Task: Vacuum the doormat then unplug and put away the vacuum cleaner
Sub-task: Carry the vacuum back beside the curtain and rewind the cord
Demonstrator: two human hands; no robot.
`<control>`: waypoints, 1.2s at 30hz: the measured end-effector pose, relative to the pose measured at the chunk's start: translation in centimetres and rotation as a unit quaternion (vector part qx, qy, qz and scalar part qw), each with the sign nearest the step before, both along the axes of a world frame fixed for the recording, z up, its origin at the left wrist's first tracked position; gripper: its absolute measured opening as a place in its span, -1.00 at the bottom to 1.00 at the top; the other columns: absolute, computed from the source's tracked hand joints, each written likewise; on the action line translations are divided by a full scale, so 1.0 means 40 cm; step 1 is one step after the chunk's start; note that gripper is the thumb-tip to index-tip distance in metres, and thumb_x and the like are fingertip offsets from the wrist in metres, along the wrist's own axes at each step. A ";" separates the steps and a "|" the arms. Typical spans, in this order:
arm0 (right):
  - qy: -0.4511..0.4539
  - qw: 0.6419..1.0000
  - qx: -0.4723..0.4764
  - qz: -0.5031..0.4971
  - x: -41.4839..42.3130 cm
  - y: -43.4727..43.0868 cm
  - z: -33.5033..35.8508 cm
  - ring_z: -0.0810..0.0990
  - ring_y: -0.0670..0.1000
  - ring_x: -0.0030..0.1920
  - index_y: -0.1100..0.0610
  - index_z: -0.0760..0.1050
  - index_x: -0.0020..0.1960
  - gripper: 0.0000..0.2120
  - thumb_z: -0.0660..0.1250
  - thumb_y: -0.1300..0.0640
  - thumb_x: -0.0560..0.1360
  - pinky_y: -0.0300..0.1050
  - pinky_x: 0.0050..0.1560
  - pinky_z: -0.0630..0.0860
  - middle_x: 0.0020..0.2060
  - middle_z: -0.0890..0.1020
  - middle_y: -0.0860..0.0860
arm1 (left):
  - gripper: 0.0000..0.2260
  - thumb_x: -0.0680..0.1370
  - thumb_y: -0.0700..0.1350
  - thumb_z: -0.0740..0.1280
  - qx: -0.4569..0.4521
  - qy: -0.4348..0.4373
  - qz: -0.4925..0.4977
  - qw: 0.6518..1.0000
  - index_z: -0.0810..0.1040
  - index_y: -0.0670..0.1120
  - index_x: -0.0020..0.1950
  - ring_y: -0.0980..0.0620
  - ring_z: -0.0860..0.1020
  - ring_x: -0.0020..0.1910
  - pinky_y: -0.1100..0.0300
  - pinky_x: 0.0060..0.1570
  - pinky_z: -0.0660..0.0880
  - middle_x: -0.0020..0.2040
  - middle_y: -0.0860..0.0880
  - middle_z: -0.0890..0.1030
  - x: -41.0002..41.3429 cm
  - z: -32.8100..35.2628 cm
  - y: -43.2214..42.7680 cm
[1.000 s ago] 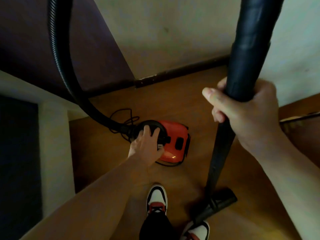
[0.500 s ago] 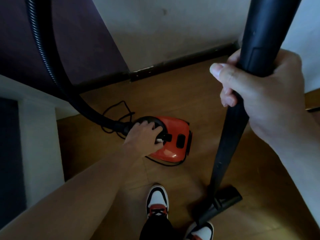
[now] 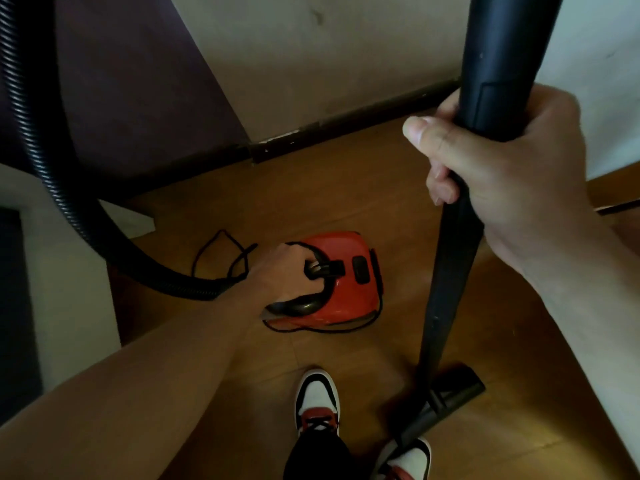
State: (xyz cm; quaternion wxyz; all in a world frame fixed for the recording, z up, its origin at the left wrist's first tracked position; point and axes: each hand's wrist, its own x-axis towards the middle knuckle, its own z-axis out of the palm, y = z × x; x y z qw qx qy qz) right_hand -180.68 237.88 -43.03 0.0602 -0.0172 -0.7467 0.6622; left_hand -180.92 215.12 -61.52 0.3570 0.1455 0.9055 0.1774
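l hand [image 3: 284, 271] prob grips vac handle [image 3: 301, 305]

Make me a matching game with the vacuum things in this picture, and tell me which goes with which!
1. red plastic vacuum cleaner body
2. black ribbed hose
3. black flat floor nozzle
4. black rigid wand tube

A. gripped by the right hand
B. on the wooden floor near the shoes
C. curving down from the upper left
D. its black carry handle held by the left hand

Pairs: 1-D, 2-C, 3-B, 4-A.
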 end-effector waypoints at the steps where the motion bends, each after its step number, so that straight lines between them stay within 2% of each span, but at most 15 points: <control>1: 0.001 1.000 0.000 -0.001 0.001 0.001 0.002 0.46 0.01 -0.56 0.13 0.48 -0.25 -0.78 0.45 0.24 0.52 -0.10 -0.42 0.48 -0.52 0.49 -0.03 | -0.89 0.45 0.04 0.43 0.013 -0.009 0.015 1.000 0.57 0.07 -0.23 0.09 0.54 -0.33 0.20 -0.41 0.44 -0.32 0.08 0.57 -0.006 0.012 0.004; 3: -0.006 1.000 -0.003 0.003 0.002 0.002 0.012 0.47 0.01 -0.56 0.14 0.48 -0.26 -0.77 0.45 0.24 0.52 -0.11 -0.43 0.48 -0.52 0.49 -0.02 | -0.94 0.46 0.02 0.43 0.023 -0.022 0.042 0.999 0.62 0.06 -0.14 0.06 0.58 -0.29 0.18 -0.36 0.51 -0.29 0.06 0.60 -0.016 0.042 0.004; 5: -0.023 1.000 -0.008 -0.003 0.007 0.000 0.016 0.47 0.00 -0.56 0.14 0.49 -0.27 -0.77 0.45 0.26 0.52 -0.11 -0.43 0.49 -0.53 0.49 -0.02 | -0.89 0.47 0.01 0.45 0.027 -0.030 0.064 0.997 0.65 0.00 -0.09 0.05 0.59 -0.28 0.15 -0.32 0.53 -0.28 0.04 0.61 -0.015 0.077 -0.004; 8: -0.033 0.999 -0.020 -0.002 0.013 -0.007 0.035 0.48 -0.01 -0.55 0.08 0.49 -0.28 -0.75 0.46 0.27 0.51 -0.13 -0.43 0.49 -0.54 0.50 -0.03 | -0.87 0.46 0.03 0.45 0.028 -0.029 0.066 0.997 0.63 -0.01 -0.14 0.03 0.58 -0.28 0.12 -0.30 0.53 -0.29 0.02 0.59 -0.001 0.141 -0.010; 11: -0.044 0.998 -0.042 0.009 0.020 -0.013 0.079 0.47 0.00 -0.56 0.11 0.49 -0.28 -0.75 0.45 0.31 0.50 -0.13 -0.44 0.48 -0.54 0.50 -0.06 | -0.83 0.48 0.01 0.44 0.047 -0.045 0.081 0.995 0.54 0.02 -0.26 0.05 0.51 -0.36 0.16 -0.36 0.45 -0.35 0.04 0.52 -0.002 0.217 0.002; 15: -0.048 0.996 -0.070 0.007 0.025 -0.017 0.178 0.46 0.00 -0.55 0.12 0.47 -0.28 -0.79 0.43 0.28 0.48 -0.14 -0.42 0.47 -0.52 0.49 -0.09 | -0.81 0.50 -0.01 0.43 0.082 -0.064 0.124 0.987 0.55 -0.07 -0.25 0.03 0.50 -0.41 0.15 -0.38 0.44 -0.38 0.01 0.51 -0.011 0.343 0.028; 18: -0.048 0.995 -0.086 0.017 0.041 -0.005 0.268 0.46 0.00 -0.56 0.10 0.48 -0.28 -0.77 0.42 0.30 0.49 -0.12 -0.42 0.48 -0.53 0.49 -0.08 | -0.74 0.52 0.02 0.41 0.106 -0.054 0.169 0.978 0.57 -0.18 -0.14 0.00 0.49 -0.42 0.11 -0.37 0.43 -0.35 -0.07 0.53 0.000 0.453 0.054; 22: -0.064 0.992 -0.113 0.005 0.077 0.016 0.411 0.44 0.00 -0.57 0.08 0.48 -0.28 -0.76 0.43 0.30 0.48 -0.13 -0.44 0.46 -0.52 0.49 -0.08 | -0.73 0.55 0.05 0.38 0.124 -0.031 0.195 0.972 0.57 -0.16 -0.13 -0.01 0.55 -0.43 0.10 -0.37 0.50 -0.29 -0.18 0.63 0.011 0.653 0.086; 26: -0.081 0.989 -0.120 -0.010 0.118 0.038 0.577 0.44 0.00 -0.57 0.10 0.49 -0.28 -0.76 0.46 0.31 0.48 -0.14 -0.44 0.44 -0.54 0.49 -0.05 | -0.76 0.57 0.03 0.36 0.150 -0.007 0.201 0.968 0.55 -0.10 -0.19 0.00 0.57 -0.39 0.09 -0.33 0.52 -0.31 -0.11 0.60 0.023 0.888 0.121; 29: -0.066 0.990 -0.123 -0.026 0.142 0.060 0.702 0.43 -0.01 -0.57 0.14 0.49 -0.27 -0.77 0.45 0.33 0.49 -0.14 -0.43 0.45 -0.55 0.49 -0.05 | -0.77 0.57 0.03 0.36 0.163 0.006 0.199 0.966 0.54 -0.05 -0.22 0.08 0.53 -0.45 0.19 -0.39 0.48 -0.37 -0.01 0.56 0.031 1.040 0.145; 33: -0.052 0.990 -0.114 -0.062 0.159 0.092 0.860 0.42 0.00 -0.56 0.13 0.49 -0.29 -0.72 0.44 0.36 0.51 -0.12 -0.40 0.46 -0.55 0.47 -0.01 | -0.75 0.56 0.03 0.38 0.161 0.014 0.196 0.967 0.58 -0.16 -0.14 0.02 0.55 -0.44 0.12 -0.38 0.52 -0.35 -0.10 0.59 0.046 1.215 0.179; 36: -0.029 0.991 -0.111 -0.076 0.185 0.121 0.991 0.43 0.01 -0.55 0.01 0.54 -0.32 -0.67 0.45 0.34 0.51 -0.12 -0.40 0.48 -0.54 0.48 -0.01 | -0.74 0.54 0.03 0.39 0.153 0.045 0.186 0.969 0.59 -0.16 -0.17 -0.02 0.58 -0.39 0.07 -0.31 0.57 -0.29 -0.15 0.64 0.065 1.362 0.207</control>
